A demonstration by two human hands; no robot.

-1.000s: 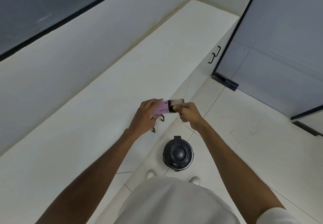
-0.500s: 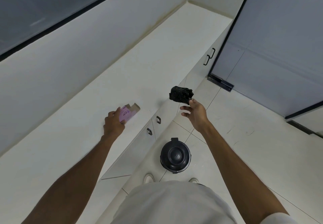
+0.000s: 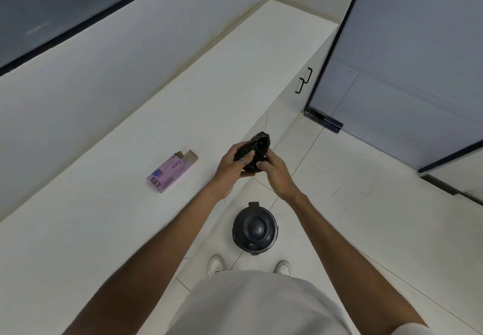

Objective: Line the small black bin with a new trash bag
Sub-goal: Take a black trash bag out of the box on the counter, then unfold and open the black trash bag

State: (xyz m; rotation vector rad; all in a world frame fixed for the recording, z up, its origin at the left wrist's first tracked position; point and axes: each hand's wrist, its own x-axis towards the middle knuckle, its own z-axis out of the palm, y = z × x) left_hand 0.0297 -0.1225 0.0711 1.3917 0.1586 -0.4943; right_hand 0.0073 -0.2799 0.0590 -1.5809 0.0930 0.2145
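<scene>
A small round black bin with its lid down stands on the floor tiles, just ahead of my shoes. Above it, at the counter's edge, both hands hold a crumpled roll of black trash bag. My left hand grips the roll's left side. My right hand grips its right and lower side. The bag is bunched up, not spread. A pink bag box with an open end flap lies flat on the white counter, left of my hands.
The white counter runs from bottom left to the far corner. Cabinet doors with black handles sit under it. A dark glass door with a floor hinge stands at the right. My white shoes are beside the bin.
The left hand set the pink box on the counter and let go of it. It then came right and joined the right hand on the black bag roll.
</scene>
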